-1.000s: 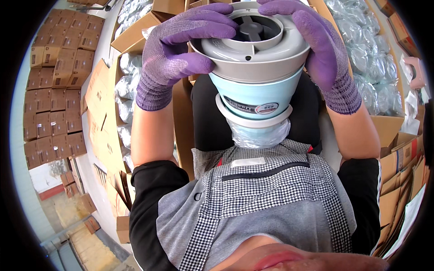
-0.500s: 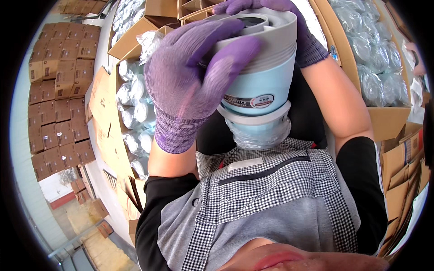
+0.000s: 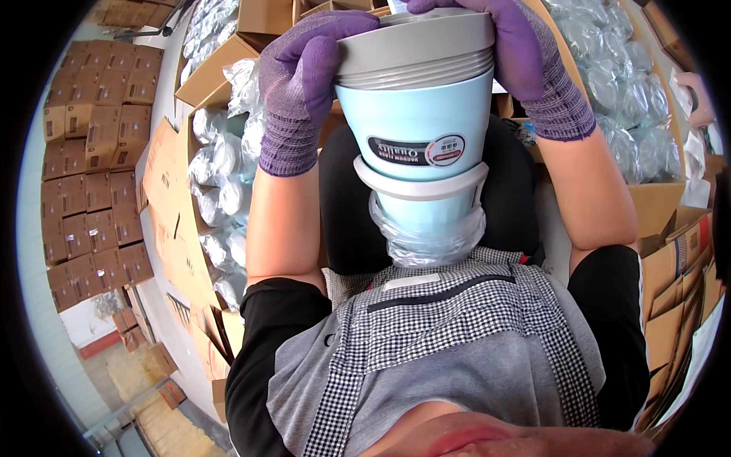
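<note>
Apron, checked, worn, below the flask. Flask, one, pale blue, grey collar, dark label; stands in front of the person's lap, between the hands. Plastic bag, clear, around the flask's lower end. Left hand, purple-gloved, curled on the flask's left side; right hand, likewise, on its right; both holding it. Wrapped goods, boxed, right of the flask. Stacked cartons, brown, far left of it.

The insulated jug is pastel blue with a grey collar and mostly black label, gloves purple-ish, apron in tiny black-and-white checks, cartons basic brown.
</note>
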